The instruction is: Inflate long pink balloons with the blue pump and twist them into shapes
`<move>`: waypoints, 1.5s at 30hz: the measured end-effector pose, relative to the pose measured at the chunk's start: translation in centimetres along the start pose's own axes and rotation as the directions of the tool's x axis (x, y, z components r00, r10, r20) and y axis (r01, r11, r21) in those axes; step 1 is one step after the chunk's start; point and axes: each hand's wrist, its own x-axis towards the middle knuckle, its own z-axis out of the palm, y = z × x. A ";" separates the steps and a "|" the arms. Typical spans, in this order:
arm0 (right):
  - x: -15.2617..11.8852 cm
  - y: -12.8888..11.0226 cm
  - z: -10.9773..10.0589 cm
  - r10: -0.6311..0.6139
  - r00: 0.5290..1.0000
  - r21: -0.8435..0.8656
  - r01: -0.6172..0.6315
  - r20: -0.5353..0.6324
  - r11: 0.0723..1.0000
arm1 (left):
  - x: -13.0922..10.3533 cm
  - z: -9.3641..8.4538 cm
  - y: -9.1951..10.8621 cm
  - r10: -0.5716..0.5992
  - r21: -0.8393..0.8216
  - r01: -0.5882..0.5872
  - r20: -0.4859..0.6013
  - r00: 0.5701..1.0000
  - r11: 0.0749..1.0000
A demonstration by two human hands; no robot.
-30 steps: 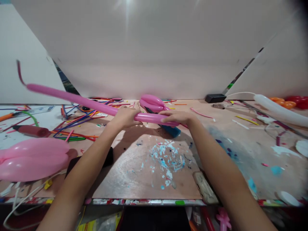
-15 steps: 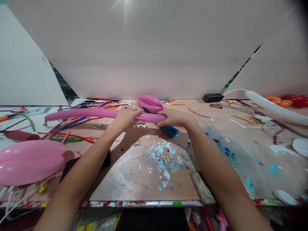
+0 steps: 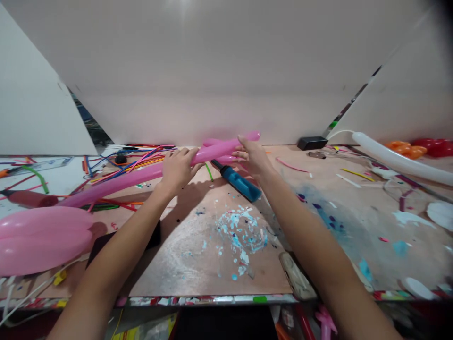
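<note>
A long pink modelling balloon (image 3: 134,178) slants up across the table, from the left side to a rounded tip beyond my right hand. My left hand (image 3: 179,169) wraps around it near the middle. Close to the tip, my right hand (image 3: 255,158) has its fingers apart, with one fingertip against the balloon. Behind the long balloon lies a pink folded balloon (image 3: 228,159), mostly covered by it and by my right hand. A blue hand pump (image 3: 242,184) rests on the table just below both hands.
Uninflated balloons (image 3: 113,177) are strewn at the left. A large pink looped balloon (image 3: 46,241) lies near the left edge, beside a dark flat object (image 3: 153,238). At right are a black box (image 3: 312,142), a white balloon (image 3: 399,158) and a worn phone-like object (image 3: 296,276).
The long balloon has swung from nearly level to slanting, its right end raised and its left end lower. My right hand has loosened and lifted. The pump is more exposed.
</note>
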 end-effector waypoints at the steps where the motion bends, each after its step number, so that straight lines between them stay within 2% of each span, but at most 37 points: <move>1: 0.0 0.1 0.0 0.067 0.998 0.044 -0.068 0.020 0.997 | 0.0 0.0 0.1 -0.030 0.001 0.030 -0.018 0.999 1.000; 3: -0.3 0.2 0.3 0.138 0.987 0.074 -0.144 0.086 0.987 | 0.0 -0.1 0.2 -0.017 -0.006 0.017 -0.027 0.999 1.000; 5: -0.6 0.3 0.8 0.056 0.996 0.100 -0.063 0.069 0.993 | -0.1 -0.2 0.4 0.070 -0.031 -0.071 -0.025 0.997 0.997; 6: -0.7 0.4 1.0 -0.017 1.000 0.129 0.014 0.017 0.992 | -0.1 -0.3 0.5 0.105 -0.048 -0.107 -0.049 0.993 0.993; 8: -0.5 0.5 1.2 -0.108 0.986 0.219 0.133 -0.123 0.967 | -0.3 -0.2 0.8 0.102 -0.096 -0.119 -0.172 0.980 0.988; 10: 0.1 0.7 1.0 -0.087 0.975 0.336 0.154 -0.206 0.929 | -0.5 -0.2 1.2 0.060 -0.194 -0.121 -0.293 0.954 0.973; 11: 0.4 0.7 0.8 -0.062 0.972 0.394 0.150 -0.225 0.907 | -0.5 -0.1 1.4 0.042 -0.271 -0.132 -0.313 0.949 0.953; 12: 0.7 0.8 0.6 -0.040 0.972 0.443 0.142 -0.232 0.885 | -0.4 -0.1 1.5 0.037 -0.365 -0.144 -0.283 0.958 0.920; 13: 0.8 0.9 0.5 -0.023 0.974 0.474 0.130 -0.225 0.871 | -0.4 0.1 1.6 0.037 -0.477 -0.135 -0.210 0.977 0.869; 15: 0.8 1.3 0.5 -0.017 0.984 0.455 0.098 -0.180 0.885 | 0.0 0.5 1.6 0.034 -0.721 -0.011 0.018 0.999 0.692; 16: 0.7 1.6 0.6 -0.026 0.989 0.400 0.084 -0.149 0.913 | 0.2 0.7 1.4 0.012 -0.829 0.087 0.112 0.994 0.553; 18: 0.5 2.3 1.1 -0.050 0.995 0.243 0.068 -0.080 0.968 | 0.7 1.4 0.8 -0.118 -0.960 0.213 0.193 0.974 0.182; 19: 0.5 2.7 1.3 -0.048 0.998 0.184 0.057 -0.051 0.981 | 0.9 1.7 0.5 -0.227 -0.980 0.201 0.197 0.954 -0.006; 20: 0.6 3.1 1.6 -0.037 0.999 0.162 0.041 -0.029 0.986 | 1.1 2.0 0.2 -0.331 -0.975 0.160 0.203 0.922 -0.153; 21: 0.8 3.4 1.7 -0.023 0.999 0.179 0.028 -0.026 0.983 | 1.2 2.2 -0.1 -0.408 -0.960 0.126 0.223 0.885 -0.250; 23: 1.4 3.9 1.8 -0.019 0.997 0.272 0.039 -0.079 0.962 | 1.5 2.6 -0.7 -0.441 -0.926 0.149 0.301 0.845 -0.346; 25: 2.1 4.0 1.3 -0.066 0.980 0.302 0.121 -0.188 0.945 | 1.6 2.8 -1.1 -0.437 -0.903 0.188 0.358 0.825 -0.386; 26: 2.3 4.0 1.0 -0.109 0.964 0.266 0.174 -0.244 0.948 | 1.7 2.9 -1.3 -0.458 -0.900 0.174 0.360 0.813 -0.399; 28: 2.3 3.6 0.2 -0.206 0.929 0.129 0.255 -0.309 0.958 | 1.9 2.9 -1.8 -0.538 -0.912 0.096 0.318 0.780 -0.399; 30: 1.8 3.3 -0.4 -0.304 0.901 -0.045 0.306 -0.309 0.951 | 1.9 2.7 -2.0 -0.584 -0.928 0.067 0.284 0.760 -0.365; 32: 1.0 2.9 -0.4 -0.378 0.904 -0.207 0.338 -0.200 0.918 | 1.9 2.3 -1.8 -0.540 -0.929 0.115 0.301 0.786 -0.351; 34: 0.0 2.7 0.2 -0.406 0.914 -0.330 0.379 -0.015 0.864 | 1.7 1.6 -1.1 -0.466 -0.917 0.159 0.328 0.822 -0.365; 36: -1.0 2.4 1.2 -0.390 0.907 -0.398 0.420 0.159 0.816 | 1.5 0.8 0.0 -0.421 -0.906 0.152 0.325 0.847 -0.395; 38: -1.9 2.3 2.3 -0.356 0.890 -0.407 0.448 0.284 0.796 | 1.2 0.1 1.2 -0.396 -0.897 0.121 0.305 0.866 -0.425; 40: -2.9 2.3 3.4 -0.329 0.867 -0.375 0.466 0.375 0.801 | 1.1 -0.5 2.3 -0.356 -0.891 0.095 0.273 0.894 -0.444; 42: -3.7 2.5 4.4 -0.342 0.842 -0.347 0.495 0.417 0.797 | 1.0 -0.9 3.0 -0.330 -0.893 0.071 0.238 0.914 -0.445; 45: -4.6 3.1 5.3 -0.396 0.813 -0.327 0.548 0.427 0.770 | 1.1 -1.0 3.3 -0.366 -0.900 0.029 0.206 0.908 -0.435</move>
